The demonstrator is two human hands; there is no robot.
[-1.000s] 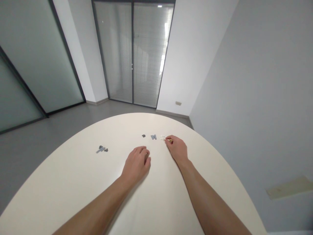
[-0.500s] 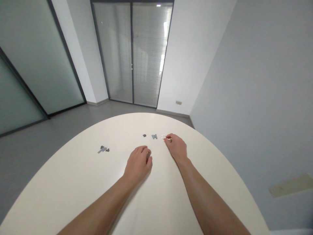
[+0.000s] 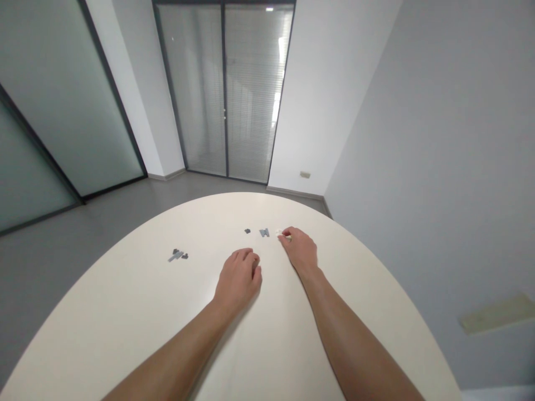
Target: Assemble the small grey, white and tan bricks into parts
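Observation:
My right hand (image 3: 301,248) rests at the far right part of the table, thumb and forefinger closed in a pinch on a small white piece (image 3: 278,232). The fingers cover part of it, and its exact kind is too small to make out. My left hand (image 3: 237,278) lies palm down on the tabletop, loosely curled, thumb a little apart and nothing visible in it. Left of the white piece is a flat grey notched piece (image 3: 264,232). A small dark lobed piece (image 3: 247,230) lies farther left, beyond my left fingers.
On the left of the round white table (image 3: 125,312) a grey strip (image 3: 176,255) lies with two dark pieces beside it. The table's curved edge runs all around. Beyond it stand a glazed partition (image 3: 225,89) and a grey wall (image 3: 443,139).
My right hand has shifted very slightly left, its fingers covering more of the white piece. My left hand stays in place on the table.

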